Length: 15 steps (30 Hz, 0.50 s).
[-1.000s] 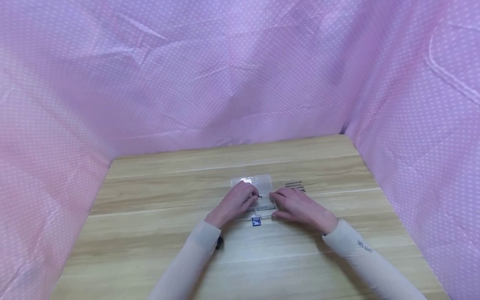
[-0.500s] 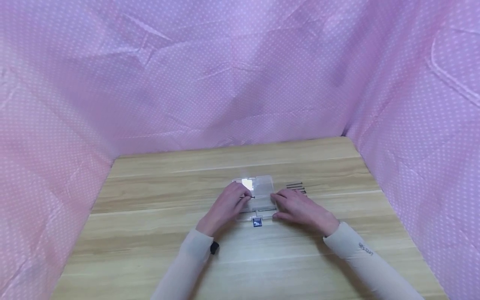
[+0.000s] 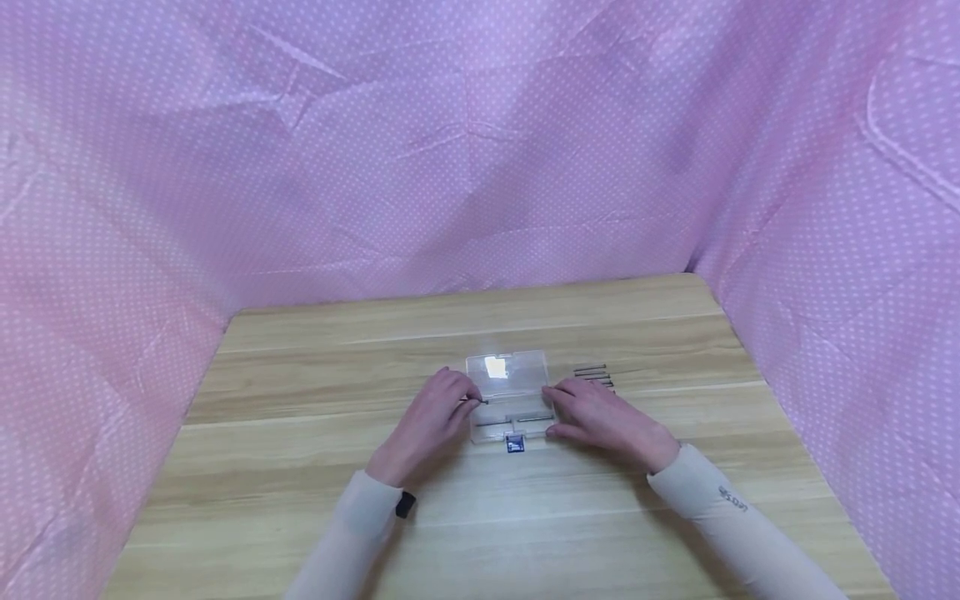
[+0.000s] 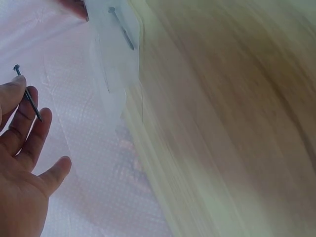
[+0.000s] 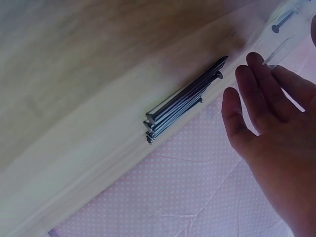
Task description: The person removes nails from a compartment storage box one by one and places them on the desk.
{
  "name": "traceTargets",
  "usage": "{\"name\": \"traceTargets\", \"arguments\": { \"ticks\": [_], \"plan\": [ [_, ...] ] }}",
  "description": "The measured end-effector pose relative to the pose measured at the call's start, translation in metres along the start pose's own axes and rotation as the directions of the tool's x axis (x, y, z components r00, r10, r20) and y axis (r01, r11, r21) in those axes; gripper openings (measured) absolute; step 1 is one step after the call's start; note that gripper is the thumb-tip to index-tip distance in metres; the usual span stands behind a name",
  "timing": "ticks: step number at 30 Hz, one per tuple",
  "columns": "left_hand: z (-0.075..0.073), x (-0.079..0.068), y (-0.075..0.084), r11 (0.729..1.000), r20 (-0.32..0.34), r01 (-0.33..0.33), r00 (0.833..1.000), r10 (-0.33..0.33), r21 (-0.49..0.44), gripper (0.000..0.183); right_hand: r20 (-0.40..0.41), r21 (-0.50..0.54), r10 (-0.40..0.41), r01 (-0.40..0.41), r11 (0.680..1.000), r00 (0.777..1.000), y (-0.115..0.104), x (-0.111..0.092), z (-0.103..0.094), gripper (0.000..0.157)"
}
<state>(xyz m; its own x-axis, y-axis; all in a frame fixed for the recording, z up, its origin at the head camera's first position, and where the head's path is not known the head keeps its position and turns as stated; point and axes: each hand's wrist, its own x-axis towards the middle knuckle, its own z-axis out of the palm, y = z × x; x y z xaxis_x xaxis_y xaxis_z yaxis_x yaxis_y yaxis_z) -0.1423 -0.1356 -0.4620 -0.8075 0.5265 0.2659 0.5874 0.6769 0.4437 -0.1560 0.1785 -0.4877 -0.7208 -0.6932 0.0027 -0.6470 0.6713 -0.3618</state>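
Observation:
My left hand (image 3: 426,417) pinches a dark metal nail (image 4: 32,101) between thumb and fingers, its head (image 3: 486,402) reaching over the left side of a clear plastic box. The hinged box lies open, its lid (image 3: 525,369) folded back toward the far side. Inside the divided base, one nail (image 3: 491,423) lies in the left compartment and another nail (image 3: 535,417) in the right. At the box's right edge rests my right hand (image 3: 600,419), its fingers mostly extended in the right wrist view. A blue square label (image 3: 515,444) sits at the box's front latch.
Several loose nails (image 5: 180,98) lie side by side on the wooden table (image 3: 315,417), just beyond my right hand and right of the box. Pink dotted cloth (image 3: 465,167) hangs around the table's back and sides.
My left hand has moved left with its nail, from over the middle of the box to its left edge, uncovering the left compartment's nail. My right hand stays at the right edge.

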Motion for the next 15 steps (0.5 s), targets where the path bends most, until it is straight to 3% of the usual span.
{"name": "traceTargets", "arguments": {
  "ticks": [6,15],
  "plan": [
    [-0.005,-0.007,-0.005,1.000,-0.012,-0.013,1.000,0.013,0.029,0.007,-0.001,0.017,-0.001,0.001,1.000,1.000,0.000,-0.001,0.000,0.064],
    [-0.017,-0.021,-0.016,0.998,0.001,0.036,0.999,-0.036,0.050,0.007,-0.001,0.025,-0.009,0.009,1.000,1.000,-0.001,-0.002,-0.001,0.065]
  ]
}}
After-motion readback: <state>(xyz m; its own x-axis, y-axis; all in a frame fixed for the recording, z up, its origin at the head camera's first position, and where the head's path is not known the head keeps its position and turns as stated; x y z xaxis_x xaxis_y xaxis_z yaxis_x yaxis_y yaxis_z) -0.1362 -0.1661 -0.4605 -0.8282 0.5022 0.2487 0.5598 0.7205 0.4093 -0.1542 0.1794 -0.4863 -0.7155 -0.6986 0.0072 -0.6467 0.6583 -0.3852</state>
